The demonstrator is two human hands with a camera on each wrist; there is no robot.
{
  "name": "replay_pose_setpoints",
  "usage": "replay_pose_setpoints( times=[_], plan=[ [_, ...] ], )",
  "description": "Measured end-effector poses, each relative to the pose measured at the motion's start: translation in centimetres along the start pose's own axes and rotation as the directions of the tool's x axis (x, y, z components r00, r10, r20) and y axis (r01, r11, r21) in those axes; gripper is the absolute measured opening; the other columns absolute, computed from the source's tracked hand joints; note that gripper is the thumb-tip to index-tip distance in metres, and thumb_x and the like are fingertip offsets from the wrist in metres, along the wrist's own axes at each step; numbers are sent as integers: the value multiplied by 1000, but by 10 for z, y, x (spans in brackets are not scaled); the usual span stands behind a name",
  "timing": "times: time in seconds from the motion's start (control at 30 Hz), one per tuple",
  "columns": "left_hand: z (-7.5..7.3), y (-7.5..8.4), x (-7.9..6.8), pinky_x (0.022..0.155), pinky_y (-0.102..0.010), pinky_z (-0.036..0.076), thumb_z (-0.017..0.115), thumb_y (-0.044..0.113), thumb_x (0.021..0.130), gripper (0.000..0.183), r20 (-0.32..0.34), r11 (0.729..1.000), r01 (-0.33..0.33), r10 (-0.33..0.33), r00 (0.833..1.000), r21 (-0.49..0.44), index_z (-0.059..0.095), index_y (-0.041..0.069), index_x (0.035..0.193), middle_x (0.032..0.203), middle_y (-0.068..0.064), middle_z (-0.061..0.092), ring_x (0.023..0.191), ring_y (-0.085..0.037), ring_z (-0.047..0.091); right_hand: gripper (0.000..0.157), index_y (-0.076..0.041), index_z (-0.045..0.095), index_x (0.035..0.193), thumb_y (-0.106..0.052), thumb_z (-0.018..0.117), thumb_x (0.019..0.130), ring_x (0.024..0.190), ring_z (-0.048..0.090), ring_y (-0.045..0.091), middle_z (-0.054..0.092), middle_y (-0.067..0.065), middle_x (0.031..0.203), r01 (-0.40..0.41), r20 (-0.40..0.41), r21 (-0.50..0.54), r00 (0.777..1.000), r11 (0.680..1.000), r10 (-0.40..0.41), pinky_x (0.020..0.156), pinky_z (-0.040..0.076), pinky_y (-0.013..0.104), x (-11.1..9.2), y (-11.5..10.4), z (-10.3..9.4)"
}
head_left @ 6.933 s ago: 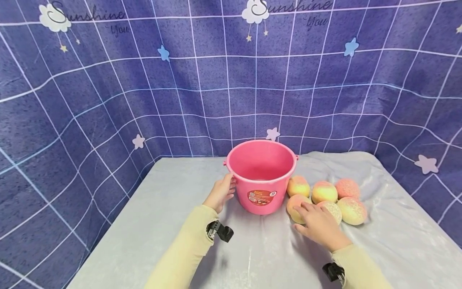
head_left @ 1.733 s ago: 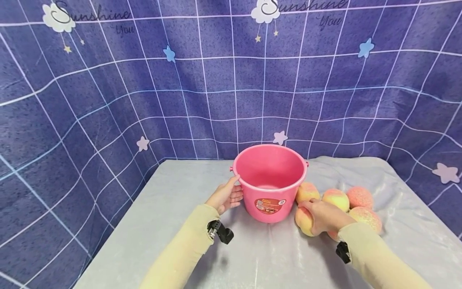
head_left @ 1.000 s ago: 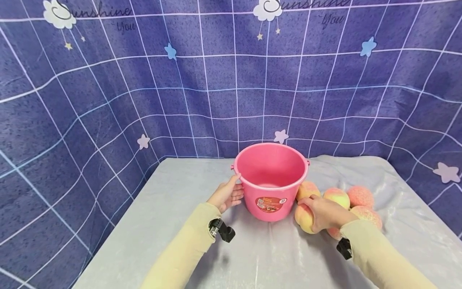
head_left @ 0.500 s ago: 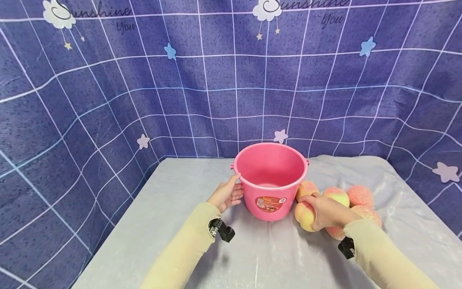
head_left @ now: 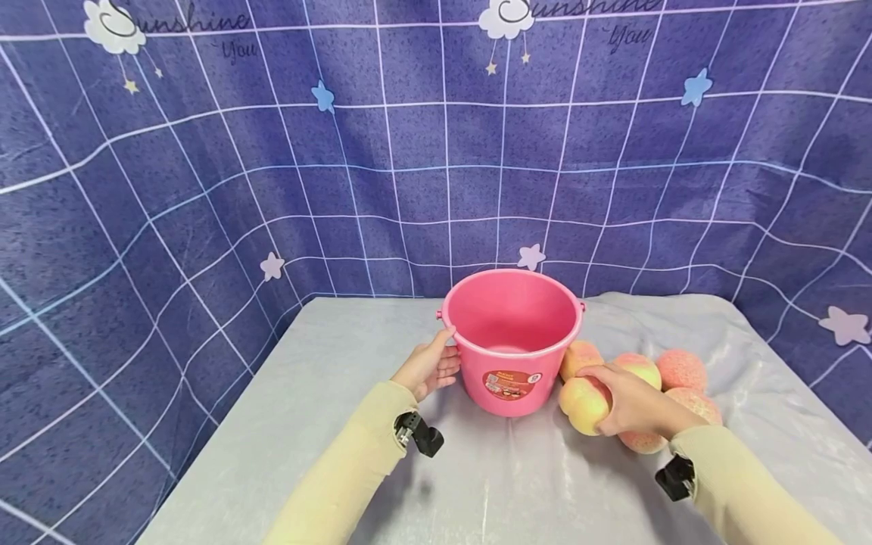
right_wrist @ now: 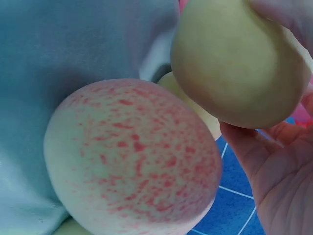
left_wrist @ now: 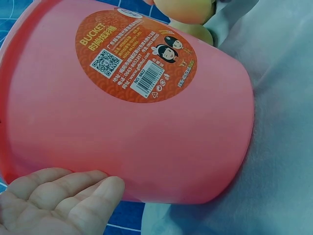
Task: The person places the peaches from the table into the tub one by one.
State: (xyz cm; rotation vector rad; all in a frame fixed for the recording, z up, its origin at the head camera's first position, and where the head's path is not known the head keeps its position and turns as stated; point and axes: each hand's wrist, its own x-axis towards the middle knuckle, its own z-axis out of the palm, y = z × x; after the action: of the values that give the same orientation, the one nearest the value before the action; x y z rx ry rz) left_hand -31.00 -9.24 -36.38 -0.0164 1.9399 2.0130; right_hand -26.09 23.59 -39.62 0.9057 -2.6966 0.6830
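A pink bucket (head_left: 514,363) with an orange-red label stands on the table. My left hand (head_left: 429,365) rests against its left side, the thumb at the rim and the fingers relaxed along the wall; in the left wrist view the bucket wall (left_wrist: 161,147) fills most of the frame. My right hand (head_left: 640,401) holds a yellow peach (head_left: 586,406) with a pink blush just right of the bucket. The right wrist view shows that peach (right_wrist: 234,63) between thumb and fingers, above a red-speckled peach (right_wrist: 132,156).
Several other peaches cluster beside and behind the right hand: a yellow-pink peach (head_left: 581,357) by the bucket, a yellow one (head_left: 640,368), a coral one (head_left: 683,371) and speckled ones (head_left: 643,441). The table (head_left: 286,424) has a grey cloth. A blue grid curtain (head_left: 381,189) hangs behind.
My right hand first hovered over the peaches, then took hold of the front one and has turned and raised it slightly. My left hand has stayed at the bucket.
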Motion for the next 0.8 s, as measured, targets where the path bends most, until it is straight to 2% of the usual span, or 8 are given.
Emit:
replay_pose_setpoints(
  times=[0.3, 0.43, 0.53, 0.67, 0.8],
  plan=[
    [0, -1, 1, 107, -52, 33, 42, 42, 97, 74, -13, 1000, 7, -7, 1000, 6, 35, -20, 135, 138, -36, 40, 130, -45, 38, 77, 1, 57, 120, -19, 83, 50, 89, 57, 19, 65, 6, 104, -10, -58, -17, 998, 1000, 9, 77, 50, 41, -4, 0, -1],
    [0, -1, 0, 106, -51, 35, 43, 43, 97, 74, -16, 1000, 7, -7, 1000, 3, 36, -20, 135, 138, -36, 41, 130, -44, 39, 86, 7, 53, 126, -22, 83, 50, 92, 57, 24, 63, 14, 109, -24, -48, -10, 999, 1000, 23, 77, 50, 43, -4, 1, -2],
    [0, 0, 0, 106, -52, 34, 43, 43, 97, 74, -13, 1000, 4, -4, 1000, 1, 35, -21, 134, 137, -37, 40, 130, -45, 38, 86, 9, 53, 124, -24, 83, 50, 92, 58, 25, 62, 16, 109, -22, -39, -20, 999, 1000, 21, 77, 51, 44, -4, 2, 0],
    [0, 0, 0, 106, -52, 34, 42, 42, 97, 73, -14, 1000, 2, -2, 1000, 3, 35, -21, 134, 137, -37, 40, 130, -46, 39, 77, 6, 57, 114, -24, 83, 48, 85, 57, 17, 62, 6, 100, 0, -41, -22, 999, 1000, 0, 74, 51, 38, -5, 2, 2],
    [0, 0, 0, 106, -52, 33, 42, 40, 98, 72, -17, 1000, 4, -4, 1000, 3, 35, -21, 134, 138, -37, 39, 130, -45, 38, 75, 5, 57, 113, -22, 83, 49, 79, 54, 8, 61, -3, 94, -6, -38, 2, 999, 1000, 6, 72, 51, 34, -4, 1, 1]
  ],
)
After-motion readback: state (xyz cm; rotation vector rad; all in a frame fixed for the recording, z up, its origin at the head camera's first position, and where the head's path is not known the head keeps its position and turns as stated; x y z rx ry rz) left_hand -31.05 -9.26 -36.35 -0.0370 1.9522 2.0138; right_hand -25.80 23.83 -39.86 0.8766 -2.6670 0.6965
